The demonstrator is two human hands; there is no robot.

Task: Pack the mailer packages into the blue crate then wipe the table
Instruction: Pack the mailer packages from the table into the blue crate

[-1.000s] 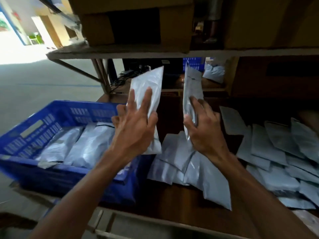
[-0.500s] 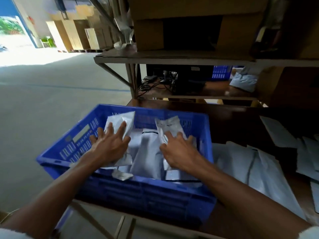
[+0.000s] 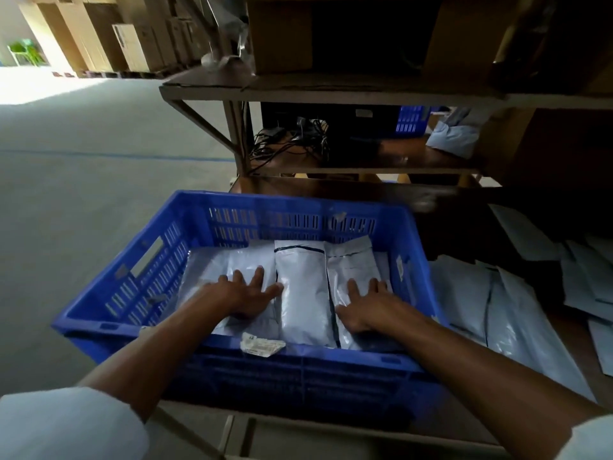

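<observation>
Two flat grey plastic mailer packages (image 3: 351, 260), held aloft a second ago, now lie in the slatted blue plastic crate (image 3: 298, 200) beneath the straight, spread fingers of the left hand (image 3: 243, 298) and right hand (image 3: 368, 310); more loose mailers (image 3: 510, 310) wait rightward.

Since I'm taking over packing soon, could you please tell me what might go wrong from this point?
1. The left hand and right hand press flat on the packed mailers in the blue crate; the slick bags could slide out of their rows.
2. A loose label scrap on the crate's near rim may drop off.
3. The mailer pile beside the crate could be scattered if wiping starts early.
</observation>
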